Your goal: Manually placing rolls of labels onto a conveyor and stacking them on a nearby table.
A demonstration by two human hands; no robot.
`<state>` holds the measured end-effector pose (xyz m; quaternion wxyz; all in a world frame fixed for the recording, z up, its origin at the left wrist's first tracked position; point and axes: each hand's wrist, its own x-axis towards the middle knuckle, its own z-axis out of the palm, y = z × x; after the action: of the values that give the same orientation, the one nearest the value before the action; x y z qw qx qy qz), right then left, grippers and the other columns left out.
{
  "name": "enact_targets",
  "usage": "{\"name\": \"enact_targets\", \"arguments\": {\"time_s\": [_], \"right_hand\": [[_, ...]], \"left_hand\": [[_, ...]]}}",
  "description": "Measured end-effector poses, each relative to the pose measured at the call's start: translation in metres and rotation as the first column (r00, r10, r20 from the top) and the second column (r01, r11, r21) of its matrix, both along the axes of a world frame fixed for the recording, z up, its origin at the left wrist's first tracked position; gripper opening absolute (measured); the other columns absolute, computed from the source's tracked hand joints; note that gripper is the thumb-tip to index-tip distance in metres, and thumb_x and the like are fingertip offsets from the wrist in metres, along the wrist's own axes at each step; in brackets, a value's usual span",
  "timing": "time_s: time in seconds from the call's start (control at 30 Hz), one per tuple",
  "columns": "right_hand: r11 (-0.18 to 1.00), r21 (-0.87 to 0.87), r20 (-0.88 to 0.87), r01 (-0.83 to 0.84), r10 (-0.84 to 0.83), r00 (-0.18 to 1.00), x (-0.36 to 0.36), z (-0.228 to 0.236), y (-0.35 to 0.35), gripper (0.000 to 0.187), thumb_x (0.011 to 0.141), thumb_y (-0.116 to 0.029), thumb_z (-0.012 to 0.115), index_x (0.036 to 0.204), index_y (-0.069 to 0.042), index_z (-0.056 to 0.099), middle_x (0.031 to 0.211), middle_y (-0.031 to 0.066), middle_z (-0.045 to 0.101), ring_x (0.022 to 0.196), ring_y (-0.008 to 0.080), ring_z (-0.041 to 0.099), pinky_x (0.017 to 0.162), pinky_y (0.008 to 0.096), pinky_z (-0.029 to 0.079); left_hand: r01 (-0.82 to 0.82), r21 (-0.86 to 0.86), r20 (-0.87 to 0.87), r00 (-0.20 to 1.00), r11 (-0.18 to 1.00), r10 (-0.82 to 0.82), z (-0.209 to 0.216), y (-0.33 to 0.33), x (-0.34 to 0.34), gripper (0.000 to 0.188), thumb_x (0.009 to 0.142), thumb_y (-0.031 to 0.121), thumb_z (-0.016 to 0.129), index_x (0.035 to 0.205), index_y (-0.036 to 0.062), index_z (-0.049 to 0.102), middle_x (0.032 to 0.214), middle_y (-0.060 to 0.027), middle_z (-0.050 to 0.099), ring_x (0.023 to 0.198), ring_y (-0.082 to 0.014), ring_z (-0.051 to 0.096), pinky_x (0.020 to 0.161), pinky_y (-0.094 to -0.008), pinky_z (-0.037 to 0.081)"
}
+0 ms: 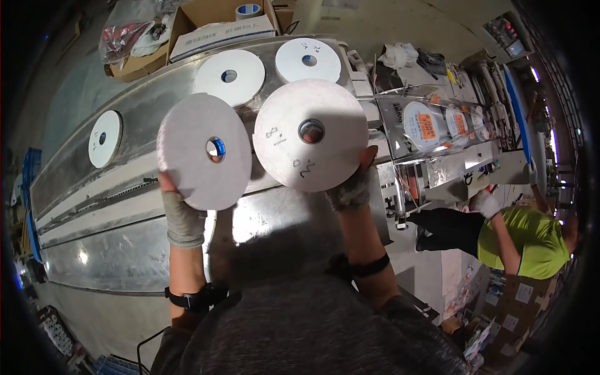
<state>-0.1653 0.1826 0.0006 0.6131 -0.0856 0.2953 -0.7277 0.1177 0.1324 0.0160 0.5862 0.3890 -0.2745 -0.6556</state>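
Note:
My left hand (pixel 182 217), in a pale grey glove with the fingertips bare, grips the lower left edge of a wide flat roll of white tape (pixel 184 147). The roll is held tilted above the metal table, its blue-lined core showing. A second large roll of white tape (pixel 340 134), with dark handwriting on its face, is in my right hand (pixel 351 189). That hand holds it from the lower right, thumb at the rim and the other fingers mostly hidden behind. The two rolls are side by side, close together.
On the metal table (pixel 125 250) lie more rolls: one behind left (pixel 240 62), one behind right (pixel 325 65), one far left (pixel 99 150). Behind stands an open cardboard box (pixel 181 25). Right is a machine with a clear cover (pixel 394 119); a person in a lime shirt (pixel 525 240) works beyond.

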Motion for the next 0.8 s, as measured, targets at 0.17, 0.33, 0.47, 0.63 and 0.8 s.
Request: {"name": "enact_targets", "arguments": {"time_s": [0.17,0.33,0.47,0.63,0.8], "right_hand": [[0.962,-0.165,0.143,-0.219,0.243,0.96,0.015,0.005,0.015,0.088,0.084,-0.071,0.049,0.145,-0.009,0.035,0.143,0.0096,0.044,0.127,0.0299,0.047,0.105,0.0475,0.041],[0.956,-0.121,-0.956,-0.269,-0.185,-0.228,0.028,-0.009,0.033,0.058,0.074,-0.022,0.077,0.124,-0.006,0.055,0.135,0.0186,0.044,0.124,0.0319,0.044,0.101,0.0463,0.039],[0.884,0.15,-0.971,-0.442,0.047,-0.236,0.066,0.05,0.063,0.078,0.066,-0.038,0.083,0.129,-0.005,0.051,0.125,0.0201,0.045,0.116,0.0373,0.044,0.096,0.0425,0.042],[0.823,0.196,-0.961,-0.533,0.052,-0.273,0.083,0.02,0.054,0.096,0.057,-0.044,0.086,0.136,-0.008,0.044,0.125,0.0204,0.046,0.116,0.0381,0.048,0.097,0.0451,0.043],[0.65,0.264,-0.935,-0.713,0.352,-0.025,0.067,0.046,0.024,0.082,0.065,-0.028,0.083,0.135,-0.007,0.045,0.129,0.0178,0.048,0.115,0.0337,0.052,0.098,0.0422,0.043]], "left_hand": [[0.29,0.07,0.224,0.928,0.954,-0.299,-0.004,-0.001,-0.008,0.065,0.091,0.036,0.062,0.141,0.0007,0.04,0.126,-0.0113,0.058,0.112,-0.0224,0.057,0.097,-0.0359,0.046],[0.308,0.241,-0.402,0.895,0.92,-0.195,-0.014,0.066,-0.005,0.076,0.083,0.029,0.069,0.143,-0.0005,0.033,0.138,-0.0158,0.05,0.126,-0.0289,0.051,0.105,-0.0407,0.044],[0.294,0.359,-0.469,0.877,0.886,-0.1,-0.012,0.103,0.001,0.069,0.088,0.029,0.067,0.142,-0.0002,0.035,0.133,-0.015,0.052,0.122,-0.0267,0.053,0.102,-0.0409,0.046],[0.301,0.343,-0.196,0.949,0.89,-0.245,-0.024,0.109,-0.002,0.066,0.093,0.047,0.056,0.135,-0.0026,0.043,0.128,-0.0133,0.056,0.115,-0.024,0.057,0.096,-0.0365,0.048],[0.24,0.358,-0.078,0.971,0.902,-0.227,-0.029,0.128,0.022,0.067,0.085,0.036,0.064,0.133,-0.0056,0.044,0.124,-0.0167,0.058,0.11,-0.0263,0.06,0.094,-0.0382,0.05]]}}
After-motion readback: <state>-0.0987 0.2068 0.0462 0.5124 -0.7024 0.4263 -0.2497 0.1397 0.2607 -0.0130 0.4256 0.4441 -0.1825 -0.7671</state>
